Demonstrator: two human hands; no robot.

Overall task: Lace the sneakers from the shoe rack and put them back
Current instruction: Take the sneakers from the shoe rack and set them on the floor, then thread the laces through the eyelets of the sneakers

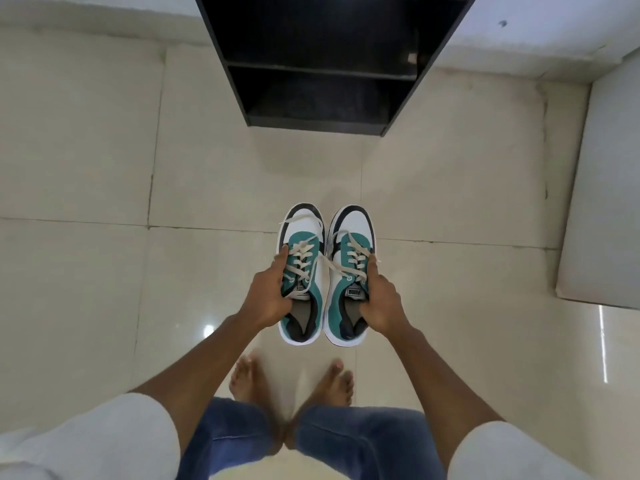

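Note:
I hold a pair of white, teal and black sneakers side by side above the floor, toes pointing away from me. My left hand (268,294) grips the left sneaker (304,223) along its outer side. My right hand (382,299) grips the right sneaker (355,220) the same way. Cream laces cross the eyelets of both, and loose lace ends trail over the toes and between the shoes. The black shoe rack (311,124) stands open ahead at the top of the view, its shelves dark and bare as far as I can see.
Pale glossy floor tiles (86,168) spread all around. My bare feet (341,384) stand just behind the sneakers. A white panel or slab (602,202) lies along the right side, and a white wall runs behind the rack.

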